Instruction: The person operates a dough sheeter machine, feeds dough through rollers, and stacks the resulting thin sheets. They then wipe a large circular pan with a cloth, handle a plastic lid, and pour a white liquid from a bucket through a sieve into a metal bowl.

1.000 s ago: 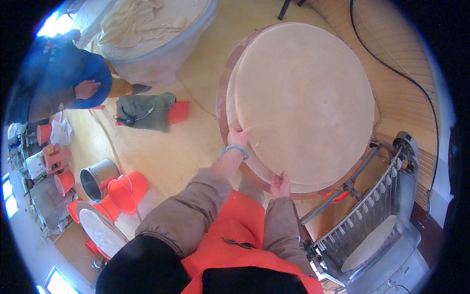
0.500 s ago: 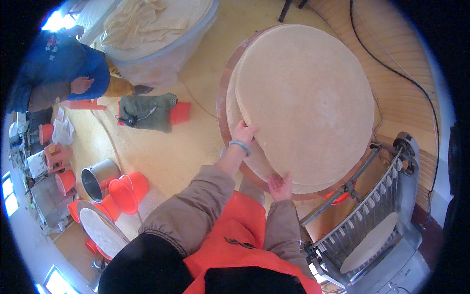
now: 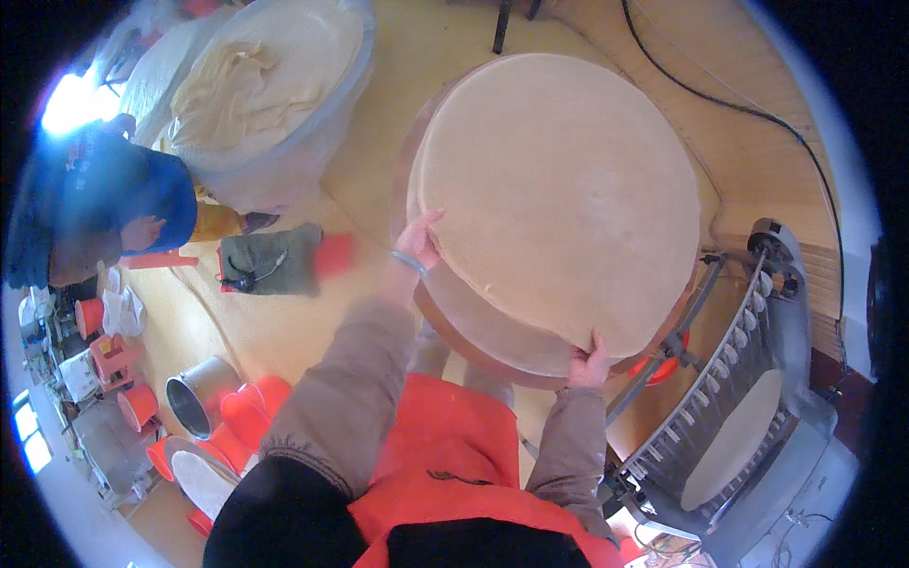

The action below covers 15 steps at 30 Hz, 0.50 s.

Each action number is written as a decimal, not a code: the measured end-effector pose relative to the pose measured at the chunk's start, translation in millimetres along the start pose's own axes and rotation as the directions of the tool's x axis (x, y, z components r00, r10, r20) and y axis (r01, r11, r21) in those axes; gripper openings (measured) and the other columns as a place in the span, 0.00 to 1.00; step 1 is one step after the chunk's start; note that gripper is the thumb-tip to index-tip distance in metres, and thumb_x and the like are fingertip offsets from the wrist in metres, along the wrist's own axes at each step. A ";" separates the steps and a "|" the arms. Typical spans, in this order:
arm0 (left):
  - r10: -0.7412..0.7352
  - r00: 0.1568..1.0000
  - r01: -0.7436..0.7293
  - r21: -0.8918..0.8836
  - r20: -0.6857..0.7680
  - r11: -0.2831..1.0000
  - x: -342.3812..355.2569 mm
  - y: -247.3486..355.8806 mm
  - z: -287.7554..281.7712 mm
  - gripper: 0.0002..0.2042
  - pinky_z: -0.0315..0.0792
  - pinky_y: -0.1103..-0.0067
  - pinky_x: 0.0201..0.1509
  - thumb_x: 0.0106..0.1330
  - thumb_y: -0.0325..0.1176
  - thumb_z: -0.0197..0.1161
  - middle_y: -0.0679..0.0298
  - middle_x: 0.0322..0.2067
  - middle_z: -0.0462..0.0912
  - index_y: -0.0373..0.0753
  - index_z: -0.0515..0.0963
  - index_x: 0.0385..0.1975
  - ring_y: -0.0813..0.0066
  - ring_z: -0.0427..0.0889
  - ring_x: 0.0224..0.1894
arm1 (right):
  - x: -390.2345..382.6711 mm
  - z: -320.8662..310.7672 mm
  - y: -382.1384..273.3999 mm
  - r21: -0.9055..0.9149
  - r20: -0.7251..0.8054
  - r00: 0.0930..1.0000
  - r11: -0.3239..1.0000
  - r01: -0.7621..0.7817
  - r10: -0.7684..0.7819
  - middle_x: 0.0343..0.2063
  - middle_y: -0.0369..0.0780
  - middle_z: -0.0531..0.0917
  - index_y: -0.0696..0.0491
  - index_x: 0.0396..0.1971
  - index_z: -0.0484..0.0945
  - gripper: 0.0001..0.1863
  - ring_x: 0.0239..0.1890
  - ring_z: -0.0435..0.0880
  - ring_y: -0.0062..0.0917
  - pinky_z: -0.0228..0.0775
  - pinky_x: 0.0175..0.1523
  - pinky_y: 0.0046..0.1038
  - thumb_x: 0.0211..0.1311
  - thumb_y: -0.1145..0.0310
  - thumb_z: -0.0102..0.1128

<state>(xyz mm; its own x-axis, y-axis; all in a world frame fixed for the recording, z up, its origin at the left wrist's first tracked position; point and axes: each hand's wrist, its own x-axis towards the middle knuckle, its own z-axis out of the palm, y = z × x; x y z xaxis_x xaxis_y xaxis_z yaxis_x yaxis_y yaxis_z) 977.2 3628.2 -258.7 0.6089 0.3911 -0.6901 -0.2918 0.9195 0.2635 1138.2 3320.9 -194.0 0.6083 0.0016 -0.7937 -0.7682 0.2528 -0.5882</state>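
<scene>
while the upper flatbread-like sheet (image 3: 559, 199) lies across the round worktop (image 3: 402, 185), both hands work at the rim nearest the person. the left hand (image 3: 417, 243) is clamped on the sheet's left edge, thumb on top and fingers mostly out of sight beneath; the right hand (image 3: 589, 364) pinches the near edge, thumb over the rim. between them, a crescent of the lower flatbread-like sheet (image 3: 502, 336) is uncovered, so the two rims do not line up there. the step in hand looks like lifting or shifting the edge of the upper sheet against the one below; which of the two, i cannot tell. the next move seems to call for an even pull from both hands, with the thin edge supported so that it neither tears nor creases. to the right, another pale round sheet (image 3: 737, 440) leans on a grey metal machine (image 3: 791, 454).
</scene>
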 end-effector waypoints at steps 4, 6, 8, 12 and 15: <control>0.054 0.991 -0.041 -0.108 0.122 0.993 25.6 28.9 6.9 0.22 0.60 0.62 0.62 0.65 0.38 0.49 0.54 0.56 0.68 0.34 0.62 0.57 0.57 0.68 0.56 | -18.6 32.1 -43.0 0.036 0.028 0.988 0.988 0.151 -0.152 0.41 0.41 0.78 0.56 0.46 0.70 0.15 0.42 0.78 0.32 0.74 0.45 0.37 0.58 0.71 0.55; 0.147 0.975 -0.136 -0.075 0.166 0.988 39.2 40.3 14.1 0.22 0.60 0.62 0.62 0.66 0.39 0.47 0.55 0.56 0.68 0.34 0.63 0.57 0.57 0.68 0.57 | -28.0 42.4 -59.0 0.079 0.074 0.981 0.982 0.172 -0.178 0.42 0.41 0.77 0.56 0.47 0.70 0.16 0.44 0.78 0.32 0.73 0.47 0.37 0.59 0.72 0.54; 0.204 0.965 -0.197 -0.059 0.167 0.979 45.4 48.0 16.1 0.22 0.59 0.63 0.62 0.66 0.40 0.45 0.56 0.56 0.69 0.34 0.64 0.56 0.58 0.67 0.57 | -33.1 44.5 -65.1 0.127 0.137 0.970 0.974 0.186 -0.203 0.43 0.42 0.77 0.55 0.49 0.69 0.16 0.46 0.77 0.33 0.73 0.49 0.38 0.60 0.73 0.53; 0.234 0.949 -0.230 -0.046 0.210 0.972 55.4 56.9 16.5 0.23 0.61 0.66 0.61 0.67 0.43 0.45 0.56 0.54 0.72 0.34 0.65 0.56 0.60 0.70 0.55 | -19.1 22.4 -53.4 0.130 0.084 0.977 0.975 0.183 -0.194 0.46 0.43 0.76 0.56 0.51 0.67 0.18 0.49 0.76 0.34 0.71 0.51 0.39 0.61 0.71 0.52; 0.031 0.994 -0.040 0.090 0.104 0.995 60.2 59.0 15.4 0.23 0.63 0.67 0.59 0.67 0.44 0.46 0.56 0.52 0.73 0.35 0.66 0.55 0.61 0.73 0.52 | 5.2 -0.3 -37.3 -0.043 0.187 0.941 0.955 0.293 -0.281 0.48 0.43 0.75 0.58 0.53 0.66 0.20 0.50 0.74 0.34 0.69 0.53 0.39 0.61 0.70 0.51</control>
<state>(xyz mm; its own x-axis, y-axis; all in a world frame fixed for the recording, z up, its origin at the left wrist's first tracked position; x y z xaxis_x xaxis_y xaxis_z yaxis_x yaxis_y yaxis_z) 1008.0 3706.6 -274.4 0.6732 0.4211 -0.6079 -0.2481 0.9030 0.3507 1170.0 3311.1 -176.2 0.8257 0.1117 -0.5530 -0.5637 0.2007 -0.8012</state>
